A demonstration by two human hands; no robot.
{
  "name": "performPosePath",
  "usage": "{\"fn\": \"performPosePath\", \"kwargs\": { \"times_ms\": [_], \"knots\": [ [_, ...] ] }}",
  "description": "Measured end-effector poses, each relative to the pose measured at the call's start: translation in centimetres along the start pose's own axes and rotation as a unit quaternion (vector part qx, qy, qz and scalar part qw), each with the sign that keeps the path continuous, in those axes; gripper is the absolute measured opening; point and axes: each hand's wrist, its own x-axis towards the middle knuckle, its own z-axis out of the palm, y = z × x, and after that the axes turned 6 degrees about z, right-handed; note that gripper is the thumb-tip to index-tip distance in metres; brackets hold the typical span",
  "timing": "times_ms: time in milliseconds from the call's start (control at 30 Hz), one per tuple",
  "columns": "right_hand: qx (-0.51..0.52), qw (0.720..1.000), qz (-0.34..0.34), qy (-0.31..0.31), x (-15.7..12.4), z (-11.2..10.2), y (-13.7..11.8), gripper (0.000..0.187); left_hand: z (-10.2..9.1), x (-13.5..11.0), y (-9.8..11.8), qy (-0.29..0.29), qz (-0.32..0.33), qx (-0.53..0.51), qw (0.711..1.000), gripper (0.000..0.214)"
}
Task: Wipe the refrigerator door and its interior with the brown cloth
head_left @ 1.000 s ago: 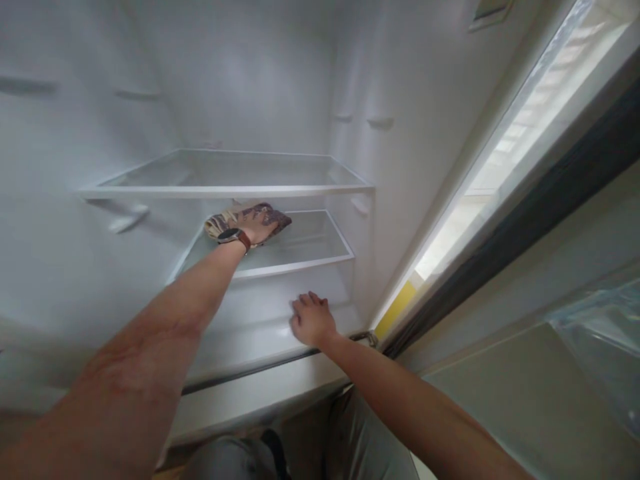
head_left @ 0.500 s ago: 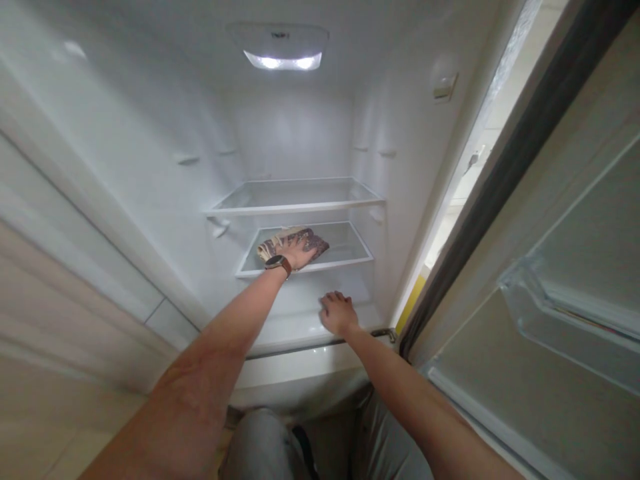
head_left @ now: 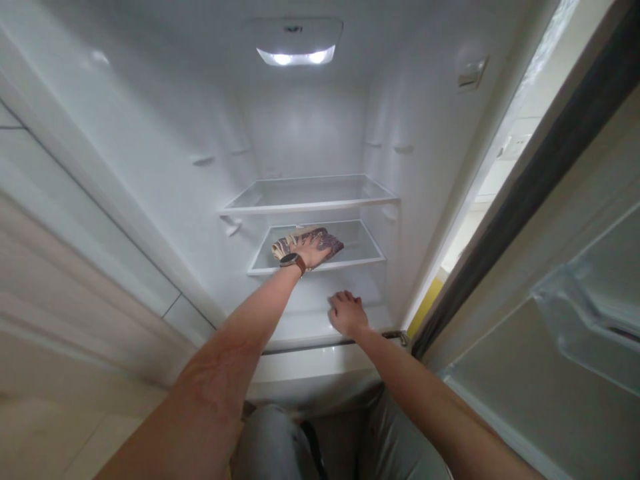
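Observation:
My left hand (head_left: 313, 252) lies spread over a folded, patterned brown-and-cream cloth (head_left: 283, 248), pressing it onto the lower glass shelf (head_left: 363, 248) inside a fridge. Its fingers are apart, and a watch with a brown strap (head_left: 294, 262) is on that wrist. Below this shelf, my right hand (head_left: 348, 312) rests on the white fridge floor (head_left: 300, 325) near the front edge. Its fingers are apart and slightly bent, with nothing seen in them. Part of the cloth is hidden under my left hand.
An upper glass shelf (head_left: 310, 193) spans the fridge above the cloth. A lit lamp (head_left: 300, 57) is in the ceiling. The open door (head_left: 590, 333), with its dark seal and a clear door bin (head_left: 590, 327), stands at the right. White cabinet fronts run along the left.
The whole view has shifted a little, so the fridge and both hands sit further right in the picture. Against the shelf, the cloth and my hands show hardly any movement.

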Motion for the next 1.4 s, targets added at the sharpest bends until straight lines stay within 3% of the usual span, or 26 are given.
{"fn": "performPosePath", "kwargs": {
  "times_ms": [367, 533, 700, 1133, 1267, 1400],
  "knots": [
    [-0.011, 1.0, 0.005, 0.0, 0.7, 0.8, 0.2, 0.045, 0.5, 9.7, 0.2, 0.03, 0.015, -0.001, 0.999, 0.092],
    [-0.003, 1.0, 0.004, -0.003, 0.8, 1.1, 0.4, 0.046, 0.5, 11.2, 0.3, 0.022, 0.01, -0.001, 1.0, 0.094],
    [-0.014, 1.0, 0.006, -0.002, 0.7, 1.0, 0.4, 0.045, 0.5, 9.1, 0.8, 0.027, 0.019, 0.004, 0.999, 0.095],
    [-0.003, 1.0, 0.004, 0.009, -0.2, -0.1, -0.2, 0.041, 0.6, -0.6, 3.2, 0.005, 0.06, 0.019, 0.998, 0.095],
    [-0.001, 1.0, 0.002, 0.016, -0.3, -0.2, -0.2, 0.04, 0.7, -2.0, 3.7, 0.004, 0.055, 0.024, 0.998, 0.095],
    [-0.003, 1.0, 0.001, 0.014, -0.2, 0.0, -0.1, 0.039, 0.5, -1.8, 3.7, -0.009, 0.042, 0.035, 0.998, 0.094]
  ]
}}
